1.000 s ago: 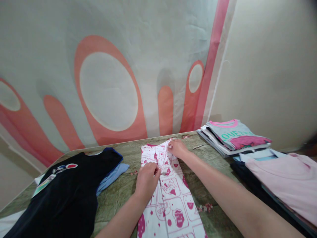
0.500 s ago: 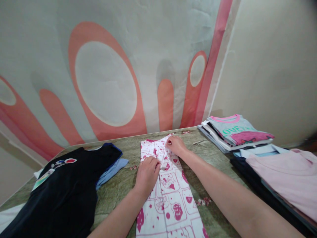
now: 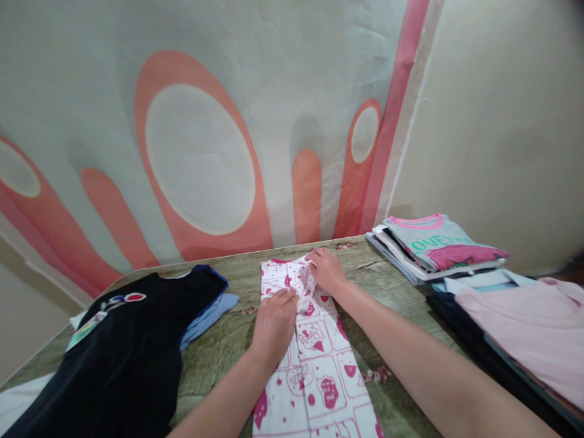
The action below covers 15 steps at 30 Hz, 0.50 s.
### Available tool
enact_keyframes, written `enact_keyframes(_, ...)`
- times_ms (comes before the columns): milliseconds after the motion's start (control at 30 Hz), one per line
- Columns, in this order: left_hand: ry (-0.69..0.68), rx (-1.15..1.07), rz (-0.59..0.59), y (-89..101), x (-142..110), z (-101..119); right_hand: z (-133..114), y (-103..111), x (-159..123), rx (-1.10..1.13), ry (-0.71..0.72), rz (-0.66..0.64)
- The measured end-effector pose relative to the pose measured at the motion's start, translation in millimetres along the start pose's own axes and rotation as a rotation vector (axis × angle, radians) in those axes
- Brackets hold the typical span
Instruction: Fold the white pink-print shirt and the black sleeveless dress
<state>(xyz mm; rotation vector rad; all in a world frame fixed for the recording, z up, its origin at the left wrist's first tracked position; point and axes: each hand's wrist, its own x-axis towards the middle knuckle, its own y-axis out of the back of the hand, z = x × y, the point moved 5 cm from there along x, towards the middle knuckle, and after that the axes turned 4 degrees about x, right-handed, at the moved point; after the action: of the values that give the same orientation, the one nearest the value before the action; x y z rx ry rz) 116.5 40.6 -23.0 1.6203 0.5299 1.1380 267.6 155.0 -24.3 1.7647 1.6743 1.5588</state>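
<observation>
A white garment with a pink cartoon print [image 3: 314, 377] lies lengthwise on the green patterned table [image 3: 228, 340], folded into a narrow strip. My left hand [image 3: 274, 322] rests on its left side near the far end, fingers together and pressing the cloth flat. My right hand [image 3: 326, 271] is at the far end, fingers curled and pinching a bunched fold of the same cloth.
A black garment [image 3: 114, 359] lies over a blue one [image 3: 207, 316] at the left. Folded shirts [image 3: 433, 246] are stacked at the right rear. A pink shirt [image 3: 524, 328] on dark clothes fills the right edge. A wall hanging with orange shapes rises behind.
My right hand has drawn the garment's far edge slightly toward me, bunching it. My left hand has flattened onto the cloth. The view has shifted a little.
</observation>
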Motion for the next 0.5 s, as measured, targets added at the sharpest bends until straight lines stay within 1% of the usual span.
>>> enact_keyframes(67,-0.003,0.029,-0.013,-1.3,0.2,0.6,-10.7,-3.1,-1.6,0.08,0.099,-0.018)
enact_keyframes(133,0.003,0.04,-0.021,-2.1,0.3,0.7,-19.4,-11.2,-4.4,0.151,0.168,-0.109)
enact_keyframes(200,0.025,0.034,-0.019,-0.7,0.5,0.6,-23.5,-18.0,-6.9,0.174,0.201,-0.189)
enact_keyframes(233,0.039,0.025,-0.016,0.9,0.7,0.6,-22.8,-18.9,-7.3,0.166,0.197,-0.196)
enact_keyframes(300,0.067,0.0,-0.017,5.1,1.1,1.1,-15.8,-15.4,-6.0,0.119,0.141,-0.145)
enact_keyframes(367,0.079,-0.025,-0.025,9.0,1.3,2.4,-3.2,-9.9,-3.8,0.041,0.03,-0.098)
enact_keyframes(433,0.07,-0.043,-0.036,11.2,1.2,4.0,10.0,-6.4,-2.6,-0.03,-0.075,-0.102)
enact_keyframes(500,0.048,-0.057,-0.043,11.0,0.6,5.2,20.0,-5.2,-2.3,-0.066,-0.138,-0.127)
